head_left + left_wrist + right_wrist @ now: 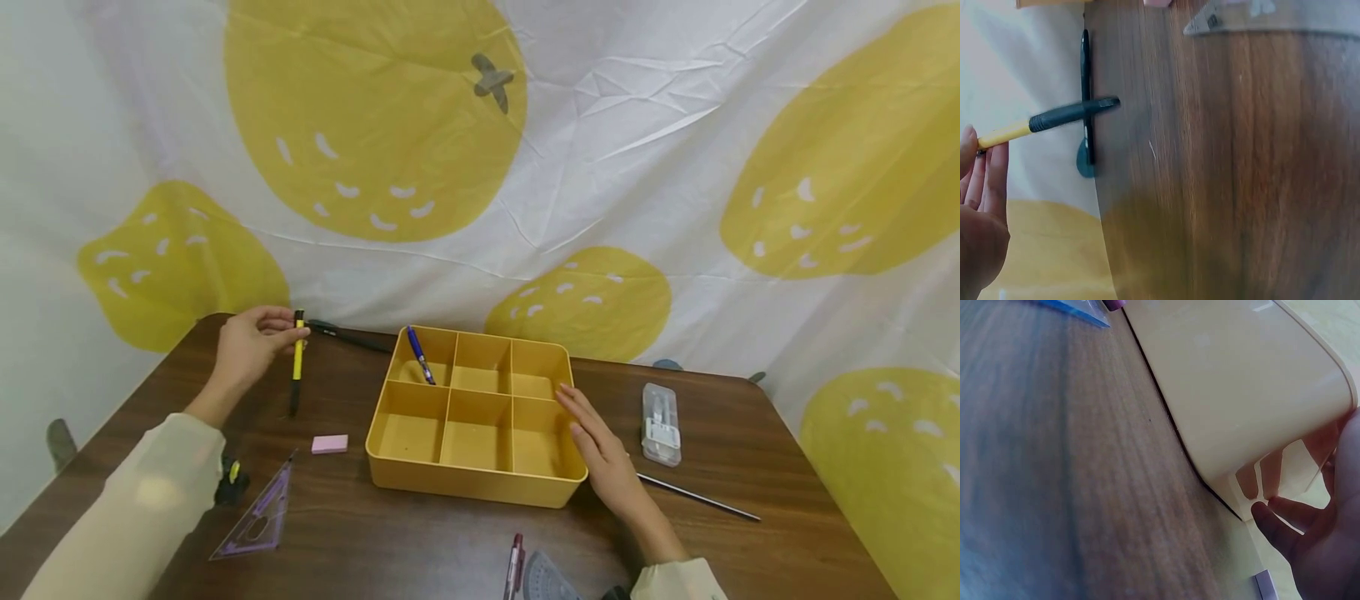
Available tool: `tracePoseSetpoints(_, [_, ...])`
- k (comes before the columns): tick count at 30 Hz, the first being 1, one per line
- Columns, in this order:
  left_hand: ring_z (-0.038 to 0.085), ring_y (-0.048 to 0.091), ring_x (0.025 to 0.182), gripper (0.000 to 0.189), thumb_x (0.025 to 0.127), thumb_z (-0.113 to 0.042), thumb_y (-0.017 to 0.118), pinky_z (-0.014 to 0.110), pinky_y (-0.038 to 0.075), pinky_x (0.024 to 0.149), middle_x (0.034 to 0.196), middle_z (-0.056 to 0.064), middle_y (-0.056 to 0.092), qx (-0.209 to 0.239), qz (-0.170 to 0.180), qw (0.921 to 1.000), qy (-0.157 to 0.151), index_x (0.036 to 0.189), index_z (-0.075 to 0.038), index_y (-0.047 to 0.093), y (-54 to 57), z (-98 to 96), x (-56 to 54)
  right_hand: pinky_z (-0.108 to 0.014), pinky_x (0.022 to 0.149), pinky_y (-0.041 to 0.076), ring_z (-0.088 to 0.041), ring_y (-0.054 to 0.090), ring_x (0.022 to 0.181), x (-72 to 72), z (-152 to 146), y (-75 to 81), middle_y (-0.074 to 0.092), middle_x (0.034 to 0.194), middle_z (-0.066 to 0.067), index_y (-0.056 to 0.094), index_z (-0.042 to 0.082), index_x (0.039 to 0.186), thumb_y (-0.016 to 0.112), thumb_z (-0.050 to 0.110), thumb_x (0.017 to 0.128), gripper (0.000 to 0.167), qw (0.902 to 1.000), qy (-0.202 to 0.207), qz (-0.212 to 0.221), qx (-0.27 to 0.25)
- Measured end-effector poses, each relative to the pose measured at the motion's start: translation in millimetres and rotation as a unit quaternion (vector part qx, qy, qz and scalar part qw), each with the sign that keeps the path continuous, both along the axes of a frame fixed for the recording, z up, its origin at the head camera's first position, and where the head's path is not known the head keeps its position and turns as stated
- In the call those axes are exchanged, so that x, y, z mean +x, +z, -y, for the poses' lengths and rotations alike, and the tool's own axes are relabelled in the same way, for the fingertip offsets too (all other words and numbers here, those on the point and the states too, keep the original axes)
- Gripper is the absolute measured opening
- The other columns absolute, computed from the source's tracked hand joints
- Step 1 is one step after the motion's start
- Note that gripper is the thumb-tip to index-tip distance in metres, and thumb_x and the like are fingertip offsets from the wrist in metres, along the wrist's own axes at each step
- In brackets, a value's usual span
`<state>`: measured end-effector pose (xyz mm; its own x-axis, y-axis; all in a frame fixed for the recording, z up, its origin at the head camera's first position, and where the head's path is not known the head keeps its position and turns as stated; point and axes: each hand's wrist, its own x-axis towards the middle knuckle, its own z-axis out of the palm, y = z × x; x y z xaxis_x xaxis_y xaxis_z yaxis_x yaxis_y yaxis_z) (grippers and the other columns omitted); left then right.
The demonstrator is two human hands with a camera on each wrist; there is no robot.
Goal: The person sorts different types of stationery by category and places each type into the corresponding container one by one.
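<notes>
My left hand [253, 343] pinches a yellow-and-black pen [297, 360] between thumb and fingers, over the table's back left. The pen hangs upright with its black end [1072, 115] downward. To its right stands a yellow six-compartment organizer box [472, 483]. A blue pen [421, 354] leans in the box's back left compartment. At the box's right side is my right hand [606, 454], fingers extended along the rim. In the right wrist view its fingertips [1261, 512] are right at the box's outer wall.
A black pen [348, 337] lies along the back edge. Near the left arm are a pink eraser [330, 444], a purple set square [258, 517] and a small black-and-yellow object [231, 481]. In front lie a dark red pen [514, 567] and protractor [547, 577]. Rightward are a clear case [661, 425] and thin rod [701, 497].
</notes>
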<state>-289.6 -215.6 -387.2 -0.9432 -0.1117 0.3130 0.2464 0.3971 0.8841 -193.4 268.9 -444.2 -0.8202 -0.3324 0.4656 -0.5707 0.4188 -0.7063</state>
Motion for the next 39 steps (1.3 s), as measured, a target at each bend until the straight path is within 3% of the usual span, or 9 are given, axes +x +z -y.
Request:
tracePoseSetpoints(5, [0.004,0.065,0.073,0.042,0.086,-0.01,0.073,0.032,0.056,0.07,0.097,0.02,0.061,0.052,0.013,0.9983,-0.021,0.117,0.012,0.057,3.3,-14.1,0.9,-0.02,0.111,0.014,-0.021,0.016,0.143,-0.1,0,-0.1,0.029,0.153,-0.01,0.042,0.009,0.145,0.038,0.005,0.103,0.042,1.0,0.0,-0.001,-0.002])
tracePoseSetpoints(14, [0.007,0.064,0.075,0.043,0.086,-0.009,0.072,0.03,0.056,0.069,0.094,0.014,0.06,0.073,0.015,0.9963,-0.044,0.121,0.009,0.056,7.8,-25.7,1.1,-0.02,0.112,0.013,-0.021,0.015,0.144,0.0,0,-0.4,0.029,0.153,-0.012,0.042,0.005,0.144,0.038,0.004,0.103,0.041,1.0,-0.001,0.006,-0.003])
tracePoseSetpoints(18, [0.008,0.065,0.075,0.043,0.085,-0.008,0.072,0.033,0.056,0.07,0.092,0.01,0.061,0.088,0.004,0.9948,-0.05,0.122,0.009,0.056,9.9,-27.4,0.6,-0.02,0.112,0.012,-0.02,0.015,0.144,0.2,0,0.3,0.029,0.154,-0.011,0.042,0.009,0.145,0.038,0.005,0.103,0.042,1.0,-0.002,0.008,-0.003])
tracePoseSetpoints(26, [0.01,0.065,0.073,0.041,0.085,0.002,0.07,0.032,0.056,0.068,0.087,0.01,0.061,0.136,-0.007,0.989,-0.057,0.121,0.013,0.053,32.3,-39.5,12.4,-0.02,0.112,0.013,-0.021,0.016,0.143,-0.3,0,0.4,0.03,0.153,-0.014,0.043,0.009,0.144,0.038,0.004,0.103,0.042,1.0,-0.002,0.002,-0.002])
tracePoseSetpoints(36, [0.012,0.066,0.067,0.041,0.08,0.003,0.074,0.027,0.056,0.062,0.085,0.008,0.059,0.232,-0.032,0.9712,-0.043,0.117,0.009,0.056,26.8,-42.4,-3.4,-0.018,0.111,0.015,-0.026,0.018,0.142,6.8,7,11.8,0.031,0.15,-0.02,0.044,0.003,0.142,0.039,-0.003,0.1,0.042,0.9999,-0.004,-0.005,-0.008])
tracePoseSetpoints(39, [0.012,0.065,0.065,0.04,0.08,0.004,0.073,0.027,0.056,0.061,0.086,0.01,0.057,0.249,-0.034,0.9671,-0.038,0.116,0.008,0.056,30.1,-46.5,-3.2,-0.019,0.111,0.014,-0.02,0.016,0.143,0.5,1,0.7,0.03,0.152,-0.013,0.043,0.009,0.144,0.039,0.002,0.102,0.042,1.0,-0.006,-0.001,-0.003])
